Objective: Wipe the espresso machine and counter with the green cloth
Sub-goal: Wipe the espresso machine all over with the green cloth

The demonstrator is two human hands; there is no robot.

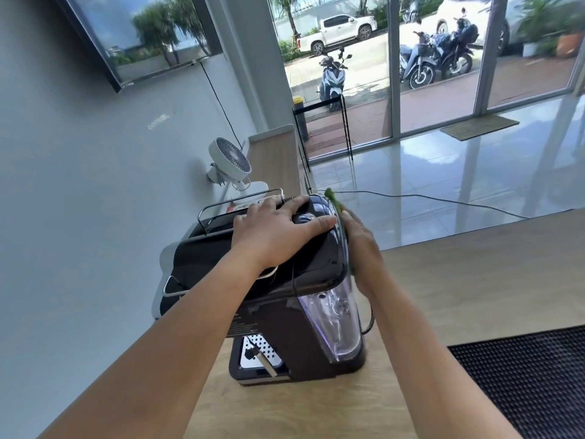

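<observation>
A black espresso machine point(297, 331) with a clear water tank point(335, 321) stands on the wooden counter point(459, 280). My left hand point(275, 232) lies flat on the machine's top, fingers spread. My right hand point(361, 245) presses the green cloth point(334, 199) against the far side of the water tank. Only a thin green edge of the cloth shows above and below the hand; the rest is hidden behind the tank and my palm.
A black rubber mat point(531, 378) lies on the counter at the right. A white fan point(231, 160) stands behind the machine near the wall. A cable point(443, 201) runs across the tiled floor beyond the counter. A black wire rack point(323, 128) stands by the glass doors.
</observation>
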